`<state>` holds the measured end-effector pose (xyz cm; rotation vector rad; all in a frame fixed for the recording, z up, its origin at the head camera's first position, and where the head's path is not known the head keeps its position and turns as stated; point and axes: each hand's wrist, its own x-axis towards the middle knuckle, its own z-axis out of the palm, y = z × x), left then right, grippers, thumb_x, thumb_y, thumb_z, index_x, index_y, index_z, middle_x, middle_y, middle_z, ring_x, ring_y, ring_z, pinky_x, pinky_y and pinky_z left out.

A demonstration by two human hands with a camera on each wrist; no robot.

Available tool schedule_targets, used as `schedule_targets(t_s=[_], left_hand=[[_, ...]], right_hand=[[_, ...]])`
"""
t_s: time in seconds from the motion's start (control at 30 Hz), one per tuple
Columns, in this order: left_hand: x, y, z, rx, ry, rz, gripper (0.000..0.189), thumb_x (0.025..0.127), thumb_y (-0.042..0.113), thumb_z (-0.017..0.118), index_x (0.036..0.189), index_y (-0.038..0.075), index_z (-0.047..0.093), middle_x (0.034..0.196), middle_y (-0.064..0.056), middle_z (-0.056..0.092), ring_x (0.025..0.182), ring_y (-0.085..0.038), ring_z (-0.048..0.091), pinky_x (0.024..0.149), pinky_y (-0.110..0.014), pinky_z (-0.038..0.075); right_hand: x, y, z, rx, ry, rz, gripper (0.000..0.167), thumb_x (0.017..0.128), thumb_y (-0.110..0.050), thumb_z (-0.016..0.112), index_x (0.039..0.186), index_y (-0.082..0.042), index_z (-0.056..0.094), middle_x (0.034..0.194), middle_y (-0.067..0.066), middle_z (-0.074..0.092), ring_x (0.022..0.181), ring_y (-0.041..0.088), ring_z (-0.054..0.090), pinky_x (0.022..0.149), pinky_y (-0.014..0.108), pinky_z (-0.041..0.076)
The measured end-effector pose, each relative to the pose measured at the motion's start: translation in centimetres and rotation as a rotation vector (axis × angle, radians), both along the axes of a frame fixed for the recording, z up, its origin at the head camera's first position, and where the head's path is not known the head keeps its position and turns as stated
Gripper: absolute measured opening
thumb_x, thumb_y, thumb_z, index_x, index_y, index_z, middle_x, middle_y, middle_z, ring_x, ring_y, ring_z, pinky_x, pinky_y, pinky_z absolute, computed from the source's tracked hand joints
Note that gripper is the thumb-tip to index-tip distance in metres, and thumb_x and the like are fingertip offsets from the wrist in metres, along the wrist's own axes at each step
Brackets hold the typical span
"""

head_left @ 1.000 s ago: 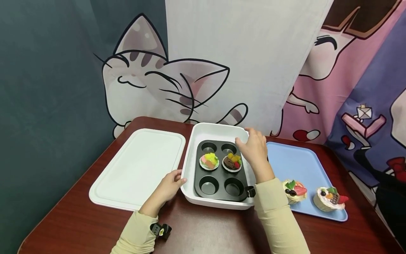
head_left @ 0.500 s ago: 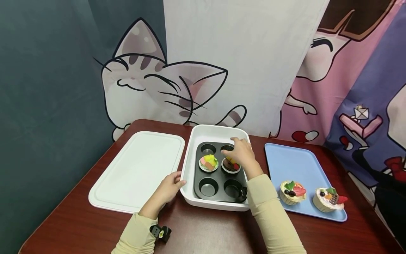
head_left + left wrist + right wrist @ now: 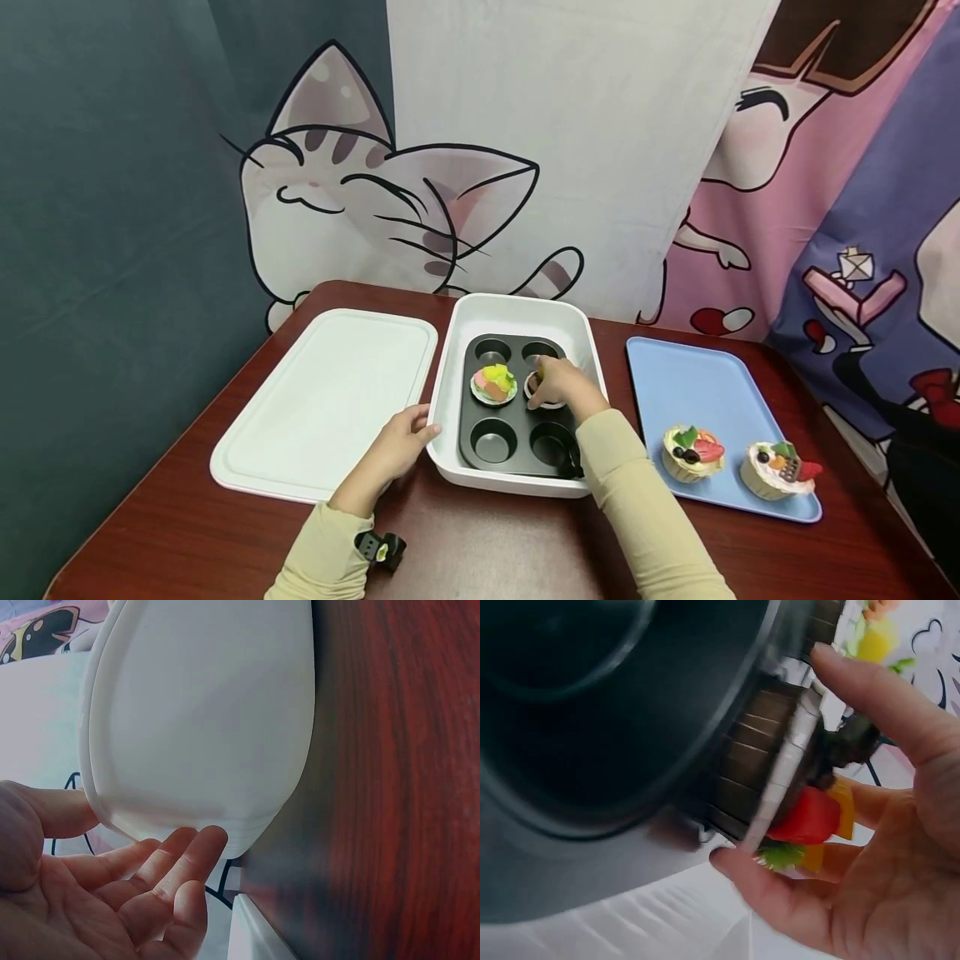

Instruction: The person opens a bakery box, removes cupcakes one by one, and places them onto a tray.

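Observation:
A dark metal muffin pan lies inside a white plastic tub mid-table. My left hand holds the tub's near left rim, thumb on the rim and fingers along the outer wall. My right hand reaches into the tub and grips a toy cupcake by its sides. That cupcake has a ridged brown wrapper, a white edge and red, yellow and green topping; from above, the hand hides much of it. Beside it in the pan sits another toy cupcake with yellow, pink and green topping. The other visible cups are bare.
A flat white tray lies to the left. On the right, a blue tray bears two fruit-topped cupcakes, a left one and a right one. Behind the reddish wooden table hangs a printed cartoon curtain.
My right hand has moved from the tub's right rim, left and down over the pan, and taken hold of the right-hand cupcake. The left hand stays at the rim.

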<state>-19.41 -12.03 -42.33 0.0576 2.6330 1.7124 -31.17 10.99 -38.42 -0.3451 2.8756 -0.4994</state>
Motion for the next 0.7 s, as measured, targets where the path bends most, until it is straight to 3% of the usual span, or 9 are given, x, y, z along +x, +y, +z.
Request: schedule_targets(t_s=[0.17, 0.43, 0.7], left_hand=[[0.0, 0.02, 0.05, 0.008, -0.003, 0.002, 0.036, 0.085, 0.004, 0.053, 0.117, -0.011, 0.045, 0.102, -0.022, 0.058, 0.093, -0.027, 0.055, 0.082, -0.04, 0.041], [-0.08, 0.01, -0.13, 0.019, -0.012, -0.001, 0.037, 0.085, 0.003, 0.053, 0.117, -0.012, 0.045, 0.102, -0.022, 0.058, 0.092, -0.026, 0.055, 0.081, -0.039, 0.042], [-0.22, -0.11, -0.09, 0.012, -0.011, -0.002, 0.037, 0.084, 0.003, 0.054, 0.117, -0.012, 0.045, 0.102, -0.022, 0.057, 0.092, -0.026, 0.055, 0.08, -0.038, 0.043]], right_hand=[[-0.08, -0.08, -0.38, -0.001, 0.032, -0.01, 0.056, 0.057, -0.012, 0.076, 0.107, -0.003, 0.054, 0.08, 0.008, 0.051, 0.077, 0.024, 0.045, 0.065, 0.032, 0.04], [0.21, -0.11, -0.36, 0.011, 0.059, -0.022, 0.04, 0.057, -0.015, 0.074, 0.09, -0.005, 0.054, 0.08, 0.007, 0.053, 0.077, 0.024, 0.047, 0.062, 0.032, 0.041], [0.54, -0.09, -0.07, -0.064, 0.038, -0.062, 0.036, 0.058, -0.011, 0.071, 0.087, -0.005, 0.052, 0.08, 0.011, 0.051, 0.068, 0.025, 0.049, 0.039, 0.029, 0.043]])
